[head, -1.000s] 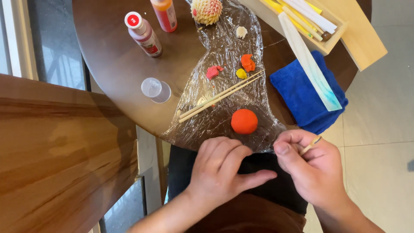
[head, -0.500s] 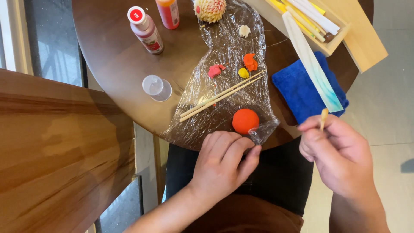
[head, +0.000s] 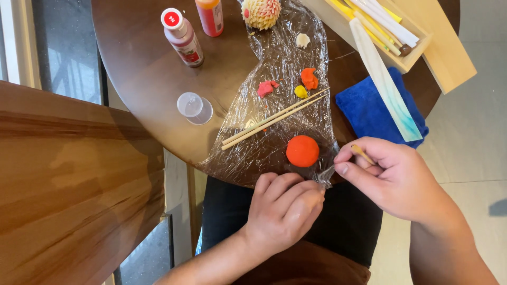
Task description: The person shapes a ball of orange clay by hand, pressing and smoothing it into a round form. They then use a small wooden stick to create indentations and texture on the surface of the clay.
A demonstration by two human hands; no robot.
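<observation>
Item: cling film sheet (head: 274,105), thin, limp, slippery, tears easily; lies on round table (head: 142,79) under orange clay ball (head: 302,151). My right hand (head: 393,179) pinches its near corner, also holding a small stick (head: 362,153). My left hand (head: 282,211) curled, seemingly empty. Best gripped at edges.

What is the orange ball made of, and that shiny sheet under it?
The orange ball looks like soft modelling clay: matte, smooth, evenly coloured. The sheet seems to be thin clear plastic wrap: crinkled, glossy, and the brown table shows through.
</observation>
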